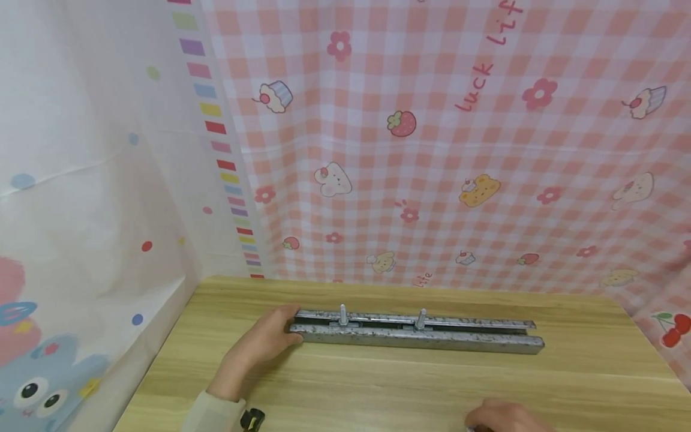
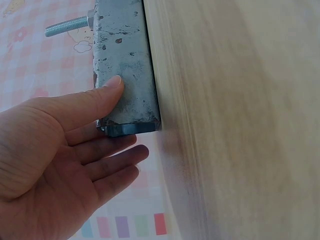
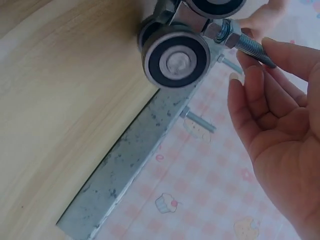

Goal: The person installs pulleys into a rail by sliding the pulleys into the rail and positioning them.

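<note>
A steel C-channel rail lies across the table, its slot facing up. Two threaded bolts with nuts, a left one and a right one, stick up out of the slot. My left hand grips the rail's left end, thumb on the near side wall; the other fingertips are partly hidden behind. Near the table's front, my right hand pinches the threaded stem of a roller trolley. Its wheels and nuts show in the right wrist view; the head view hides most of it.
The wood-grain table extends around the rail. A pink checked cloth hangs behind it, and a white patterned cloth hangs on the left. A black strap piece sits at my left sleeve.
</note>
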The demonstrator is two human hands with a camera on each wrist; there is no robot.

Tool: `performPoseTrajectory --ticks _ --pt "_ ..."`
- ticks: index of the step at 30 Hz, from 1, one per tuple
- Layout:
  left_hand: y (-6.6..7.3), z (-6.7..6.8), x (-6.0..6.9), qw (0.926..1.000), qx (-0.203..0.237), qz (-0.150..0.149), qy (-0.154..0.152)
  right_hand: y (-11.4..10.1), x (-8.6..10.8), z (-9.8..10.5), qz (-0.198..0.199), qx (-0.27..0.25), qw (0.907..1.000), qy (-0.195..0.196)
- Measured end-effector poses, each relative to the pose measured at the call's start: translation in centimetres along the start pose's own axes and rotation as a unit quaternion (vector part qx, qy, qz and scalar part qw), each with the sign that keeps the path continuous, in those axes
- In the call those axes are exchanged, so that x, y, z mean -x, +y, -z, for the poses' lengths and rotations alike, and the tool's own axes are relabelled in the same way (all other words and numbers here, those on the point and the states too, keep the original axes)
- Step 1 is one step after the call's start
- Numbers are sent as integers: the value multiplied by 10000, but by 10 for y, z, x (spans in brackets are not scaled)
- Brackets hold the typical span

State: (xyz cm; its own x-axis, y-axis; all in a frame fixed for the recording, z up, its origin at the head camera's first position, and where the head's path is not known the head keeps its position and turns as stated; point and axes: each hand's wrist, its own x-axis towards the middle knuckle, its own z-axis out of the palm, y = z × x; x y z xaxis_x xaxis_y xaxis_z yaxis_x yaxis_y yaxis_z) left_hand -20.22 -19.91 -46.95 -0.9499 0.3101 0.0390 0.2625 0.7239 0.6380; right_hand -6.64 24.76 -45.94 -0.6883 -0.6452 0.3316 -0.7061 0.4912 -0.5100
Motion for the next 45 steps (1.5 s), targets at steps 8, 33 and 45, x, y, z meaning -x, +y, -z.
performPoseTrajectory --ticks 8,33,45 --pt "1 0 0 10000 -5 30 -26 -5 6 5 -284 -364 9986 276" --pt "1 1 0 10000 -46 -64 -42 9 37 17 -1537 -188 9859 629" --pt "4 2 1 10000 21 67 -71 27 47 34 -2317 -329 9722 -15"
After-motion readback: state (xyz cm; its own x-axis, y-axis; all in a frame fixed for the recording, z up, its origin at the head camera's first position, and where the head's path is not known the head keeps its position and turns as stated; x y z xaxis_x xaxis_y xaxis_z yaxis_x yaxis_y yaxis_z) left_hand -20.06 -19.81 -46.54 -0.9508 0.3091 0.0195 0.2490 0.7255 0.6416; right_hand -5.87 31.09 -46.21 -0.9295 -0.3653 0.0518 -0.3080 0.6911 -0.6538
